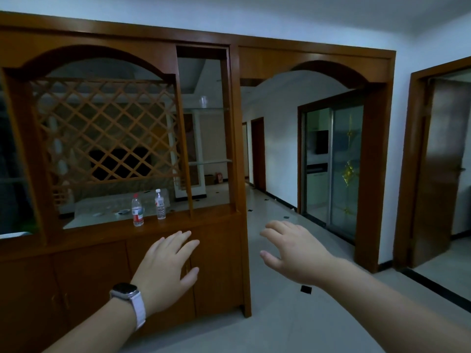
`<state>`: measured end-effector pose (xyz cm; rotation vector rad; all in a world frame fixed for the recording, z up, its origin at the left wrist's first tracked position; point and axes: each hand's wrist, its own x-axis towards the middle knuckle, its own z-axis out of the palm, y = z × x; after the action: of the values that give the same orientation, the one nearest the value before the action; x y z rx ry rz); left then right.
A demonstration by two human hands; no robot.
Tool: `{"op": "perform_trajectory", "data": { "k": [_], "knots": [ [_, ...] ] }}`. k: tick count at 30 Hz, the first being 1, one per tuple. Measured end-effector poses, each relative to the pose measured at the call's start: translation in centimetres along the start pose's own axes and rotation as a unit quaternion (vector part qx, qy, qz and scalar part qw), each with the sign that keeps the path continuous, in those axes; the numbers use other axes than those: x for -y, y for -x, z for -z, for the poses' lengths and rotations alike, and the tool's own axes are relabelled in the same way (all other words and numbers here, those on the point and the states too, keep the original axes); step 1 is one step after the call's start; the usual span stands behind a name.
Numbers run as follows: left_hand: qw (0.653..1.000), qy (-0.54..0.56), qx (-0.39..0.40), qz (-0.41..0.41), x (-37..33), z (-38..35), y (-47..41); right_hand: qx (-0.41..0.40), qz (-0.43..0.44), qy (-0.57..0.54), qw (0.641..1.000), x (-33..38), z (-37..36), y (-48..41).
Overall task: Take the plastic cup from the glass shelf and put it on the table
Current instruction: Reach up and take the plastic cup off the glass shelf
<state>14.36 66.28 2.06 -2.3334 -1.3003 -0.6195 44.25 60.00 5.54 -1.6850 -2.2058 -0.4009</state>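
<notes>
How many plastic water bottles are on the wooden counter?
2: a red-labelled clear plastic bottle at the counter's front, and a white-labelled clear plastic bottle just right, slightly behind. None seem hidden.

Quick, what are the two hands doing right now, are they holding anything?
Left hand: open, fingers spread, holding nothing.
Right hand: open, fingers spread, holding nothing.

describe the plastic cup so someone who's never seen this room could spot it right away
Find the big wooden room divider left of the arched doorway; it has a tall narrow open bay beside the lattice panel. The plastic cup stands on the upper glass shelf in that bay. It is clear, small and alone up there, far above the two capped water bottles on the wooden counter.
</notes>
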Motion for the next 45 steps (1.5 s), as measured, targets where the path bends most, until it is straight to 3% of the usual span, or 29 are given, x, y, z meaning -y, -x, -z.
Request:
{"op": "perform_trajectory", "data": {
  "k": [7, 23, 34, 45],
  "knots": [
    [1.000, -0.008, -0.020, 0.008, 4.0, -5.1, -9.0, -0.006, 0.010, 0.003, 1.000, -5.4, -3.6, -10.0],
    [0.995, 0.020, -0.072, 0.073, 21.1, -20.2, -33.6, -0.056, 0.010, -0.004, 0.998, -14.7, -13.0, -38.2],
    [0.997, -0.039, -0.062, 0.020, 25.5, -29.5, -48.3, -0.070, 0.028, -0.005, 0.997, -24.2, -21.0, -54.5],
    [0.990, -0.073, -0.109, 0.054, 29.6, -34.3, -66.4, -0.106, 0.060, -0.045, 0.992, -36.1, -25.4, -71.3]
  ]
}}
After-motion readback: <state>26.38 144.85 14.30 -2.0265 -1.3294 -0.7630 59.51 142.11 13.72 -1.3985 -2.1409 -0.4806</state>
